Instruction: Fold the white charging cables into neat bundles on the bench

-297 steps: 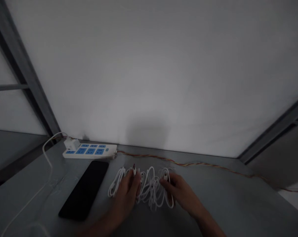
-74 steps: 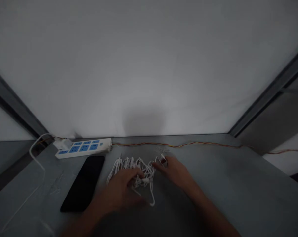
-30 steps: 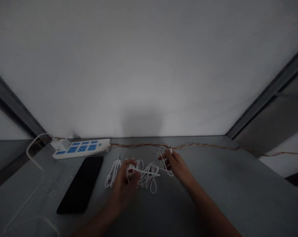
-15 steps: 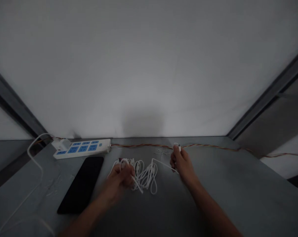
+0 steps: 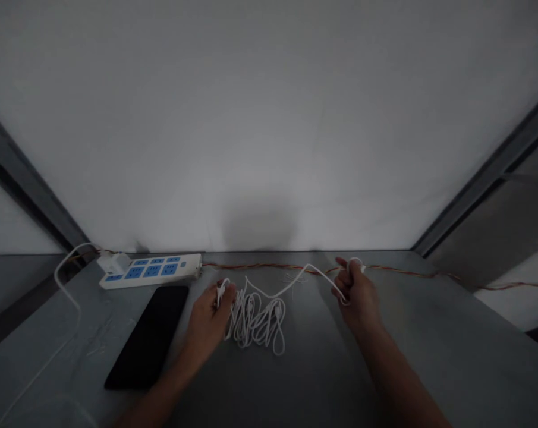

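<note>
My left hand [image 5: 213, 312] is closed on part of a white cable, just left of a pile of looped white cables [image 5: 255, 321] on the grey table. Further right, my right hand [image 5: 355, 291] is closed round another stretch of white cable [image 5: 311, 270], with a loop of it standing up over the fingers. This stretch sags from the right hand toward the pile and the left hand. Whether both hands hold one and the same cable I cannot tell. Fingers cover the cable ends.
A white power strip [image 5: 191, 273] with blue sockets lies at the back left, a white charger [image 5: 113, 263] plugged in. In front lies a black phone-like slab [image 5: 148, 339]. Twisted red-brown wire [image 5: 260, 266] runs along the wall. Thin white ties [image 5: 298, 279] lie behind the pile.
My right hand has moved right, drawing out more white cable between the hands. My left hand has shifted slightly left, uncovering more of the pile.
</note>
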Tool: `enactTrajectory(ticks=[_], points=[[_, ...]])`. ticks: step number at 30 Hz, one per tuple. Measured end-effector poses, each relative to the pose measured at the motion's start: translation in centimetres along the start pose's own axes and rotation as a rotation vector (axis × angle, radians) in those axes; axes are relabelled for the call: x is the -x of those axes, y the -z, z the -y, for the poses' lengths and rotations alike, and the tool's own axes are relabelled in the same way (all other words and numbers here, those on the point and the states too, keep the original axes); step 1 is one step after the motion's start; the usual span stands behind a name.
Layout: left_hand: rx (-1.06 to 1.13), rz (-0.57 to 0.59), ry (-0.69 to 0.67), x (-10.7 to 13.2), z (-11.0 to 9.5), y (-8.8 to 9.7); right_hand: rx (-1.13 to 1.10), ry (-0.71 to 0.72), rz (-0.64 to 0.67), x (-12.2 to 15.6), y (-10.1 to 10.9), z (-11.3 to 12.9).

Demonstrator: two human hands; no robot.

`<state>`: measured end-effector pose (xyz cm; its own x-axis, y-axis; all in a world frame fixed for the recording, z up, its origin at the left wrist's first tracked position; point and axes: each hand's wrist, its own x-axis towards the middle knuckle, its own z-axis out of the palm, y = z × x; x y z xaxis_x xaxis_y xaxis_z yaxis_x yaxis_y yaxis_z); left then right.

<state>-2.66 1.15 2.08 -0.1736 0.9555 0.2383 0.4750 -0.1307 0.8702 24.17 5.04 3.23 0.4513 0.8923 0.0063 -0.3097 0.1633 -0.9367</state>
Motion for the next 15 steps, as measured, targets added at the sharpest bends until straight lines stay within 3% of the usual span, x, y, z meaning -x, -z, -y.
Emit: enactTrajectory(ticks=[5, 9, 12, 15], points=[[0.152, -0.006, 0.075, 0.1, -0.1, -0.2, 0.212, -0.102, 0.211, 1.8, -1.7, -1.5], [0.226, -0.045, 0.082, -0.3, 0.1, -0.1, 0.718, 0.035, 0.392, 1.6, -1.2, -2.1], [0.227, -0.085, 0.066, -0.8, 0.5, 0.2, 0.99, 0.145, 0.368, 0.4, -0.3, -2.1], [0.222, -0.119, 0.06, -1.2, 0.8, 0.5, 1.092, 0.173, 0.345, -0.6, 0.4, -1.8]])
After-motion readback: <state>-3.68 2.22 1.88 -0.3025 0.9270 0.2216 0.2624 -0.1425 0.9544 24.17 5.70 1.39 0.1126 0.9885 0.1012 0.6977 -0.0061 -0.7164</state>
